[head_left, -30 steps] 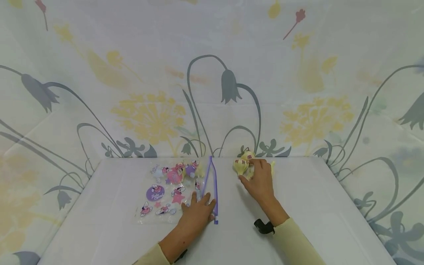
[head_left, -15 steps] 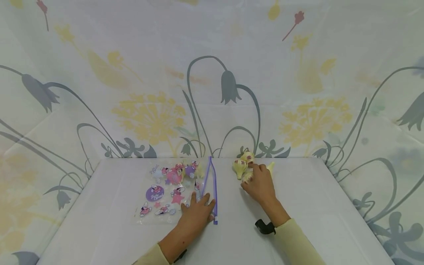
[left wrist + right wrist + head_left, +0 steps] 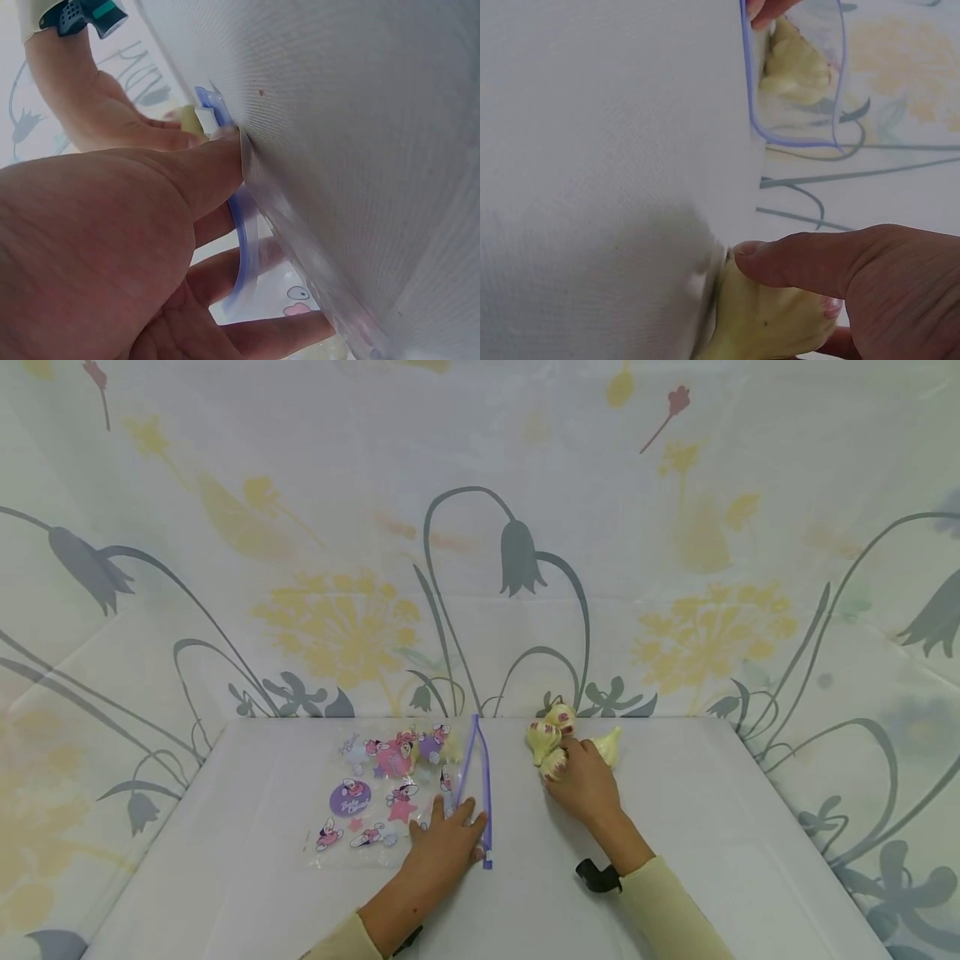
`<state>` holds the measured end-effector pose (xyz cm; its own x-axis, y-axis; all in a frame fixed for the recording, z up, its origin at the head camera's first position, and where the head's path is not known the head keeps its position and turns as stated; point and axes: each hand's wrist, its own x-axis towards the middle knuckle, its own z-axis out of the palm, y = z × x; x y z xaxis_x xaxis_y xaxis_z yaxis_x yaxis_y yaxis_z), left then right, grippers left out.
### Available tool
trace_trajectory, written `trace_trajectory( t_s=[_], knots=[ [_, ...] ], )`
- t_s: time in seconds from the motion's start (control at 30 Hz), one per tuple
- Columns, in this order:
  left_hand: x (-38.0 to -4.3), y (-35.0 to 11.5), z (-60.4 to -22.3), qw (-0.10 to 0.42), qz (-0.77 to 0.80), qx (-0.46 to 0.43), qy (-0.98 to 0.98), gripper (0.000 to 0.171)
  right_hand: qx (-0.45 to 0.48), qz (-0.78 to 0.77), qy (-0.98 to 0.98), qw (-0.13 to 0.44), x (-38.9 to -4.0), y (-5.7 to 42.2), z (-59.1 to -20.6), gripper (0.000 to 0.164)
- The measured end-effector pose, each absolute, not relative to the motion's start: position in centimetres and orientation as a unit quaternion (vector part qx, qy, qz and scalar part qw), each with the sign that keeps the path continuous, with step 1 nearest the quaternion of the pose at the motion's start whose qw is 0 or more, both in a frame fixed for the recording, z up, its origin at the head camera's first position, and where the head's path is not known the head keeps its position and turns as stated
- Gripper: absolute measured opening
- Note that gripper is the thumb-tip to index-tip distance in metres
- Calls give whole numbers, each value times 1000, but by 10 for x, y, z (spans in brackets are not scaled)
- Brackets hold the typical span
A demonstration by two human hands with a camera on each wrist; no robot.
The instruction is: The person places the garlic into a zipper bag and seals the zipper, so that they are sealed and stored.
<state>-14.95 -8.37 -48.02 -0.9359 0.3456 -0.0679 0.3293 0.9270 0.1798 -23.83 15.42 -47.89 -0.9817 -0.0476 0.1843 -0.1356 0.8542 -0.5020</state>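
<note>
Head view: bare right grip [image 3: 588, 781] has a pale yellow-green garlic bulb with reddish-purple streaks [image 3: 555, 764] at its thumb side, neck hidden under the fingers. Two similar bulbs, left bulb [image 3: 543, 735] and back bulb [image 3: 561, 717], sit just beyond the fingers; one more, right bulb [image 3: 609, 747], just right of the knuckles. Bare left grip [image 3: 446, 839], fingers spread, rests on a clear plastic zip bag printed with pink and purple cartoons [image 3: 375, 822]; its purple zip strip [image 3: 488, 802] runs just right of those fingers. All on the white table [image 3: 757, 860].

Left wrist view: fingers extended, not clenched, at the strip; thumb by the bag's table-side edge.

Right wrist view: right grip pinches its bulb, thumb one side, a finger partly showing opposite, bulb low by the table. Ahead, the bag's mouth gapes; a bagged bulb [image 3: 799, 67] is inside.

Step in hand, likely: picking up another bulb for bagging. Next move probably calls for lifting it clear of its neighbours, then leftward to the mouth, left grip steadying.
</note>
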Motion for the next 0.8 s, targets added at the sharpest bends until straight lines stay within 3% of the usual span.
trace_trajectory(
  t_s=[0.8],
  knots=[
    [-148, -84, -478, 41, 83, 176, 980, 52, 90, 295, -948, 73, -234, 141, -472, 59]
  ],
)
